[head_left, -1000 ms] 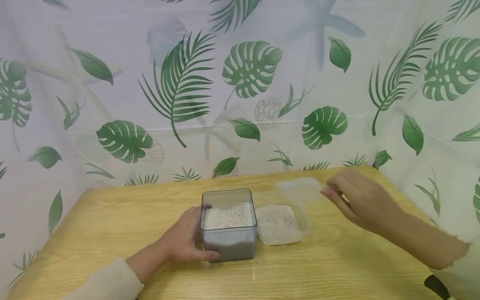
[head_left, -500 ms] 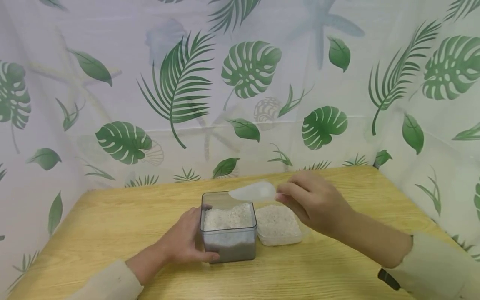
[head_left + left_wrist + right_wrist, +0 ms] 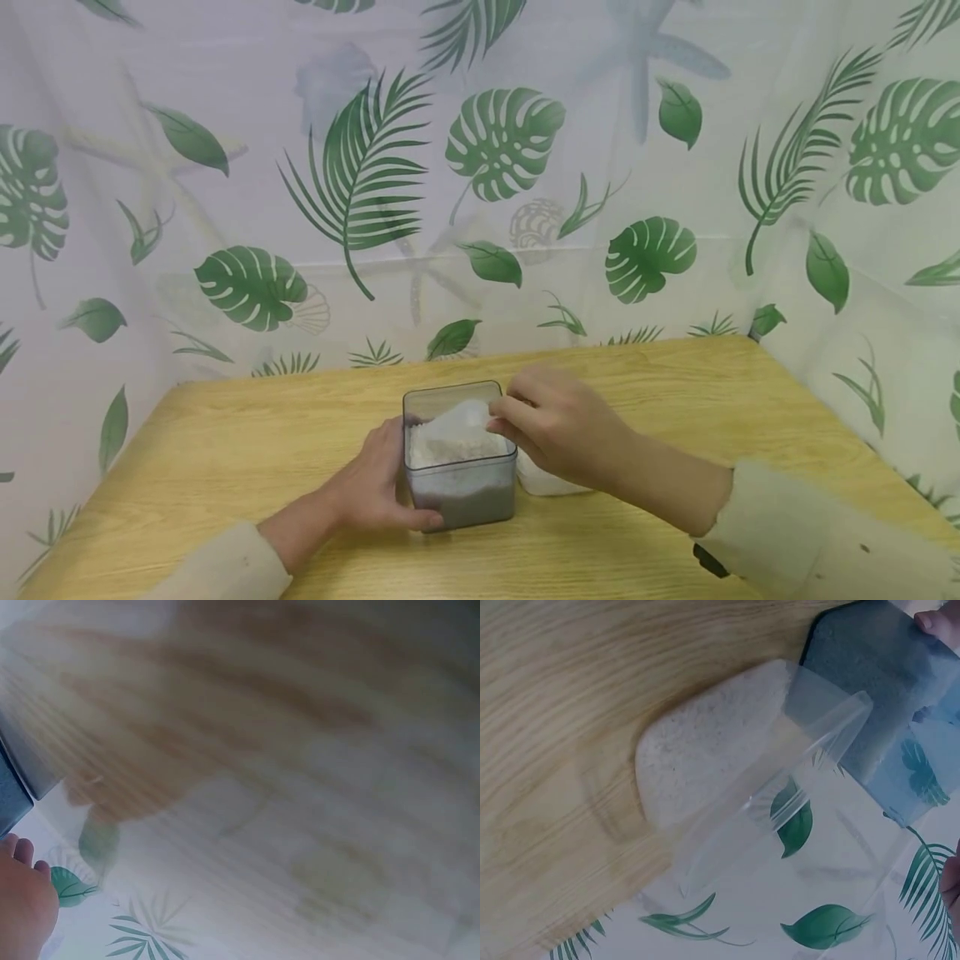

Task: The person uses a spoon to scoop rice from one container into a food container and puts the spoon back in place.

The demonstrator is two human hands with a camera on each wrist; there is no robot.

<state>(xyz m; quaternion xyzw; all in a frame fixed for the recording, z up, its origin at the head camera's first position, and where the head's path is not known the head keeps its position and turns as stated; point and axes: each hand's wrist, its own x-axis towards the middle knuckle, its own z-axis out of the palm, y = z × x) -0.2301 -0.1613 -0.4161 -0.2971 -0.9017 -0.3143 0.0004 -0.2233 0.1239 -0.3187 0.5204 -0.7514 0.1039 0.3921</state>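
A square, see-through grey container (image 3: 463, 507) holds white grains that look like rice. My left hand (image 3: 367, 483) grips its left side, thumb along the front and fingers behind. Between the thumb and fingers of my right hand (image 3: 558, 421) is a white translucent scoop (image 3: 467, 417), its blade inside the grey container, low over the grains. Against that container's right side stands a clear shallow tub (image 3: 551, 482) of similar grains, mostly hidden by my right hand. The right wrist view shows the tub's clear wall (image 3: 840, 727) beside the grey container (image 3: 885, 690).
Both containers stand on a wood-grain table (image 3: 285, 425). Behind it and at both sides hangs a white curtain (image 3: 570, 267) printed with green leaves. Most of the left wrist view is blurred table and curtain.
My right hand has moved left with the scoop, from above the clear tub to the grey container, and the blade has dipped inside. My left hand keeps its hold.
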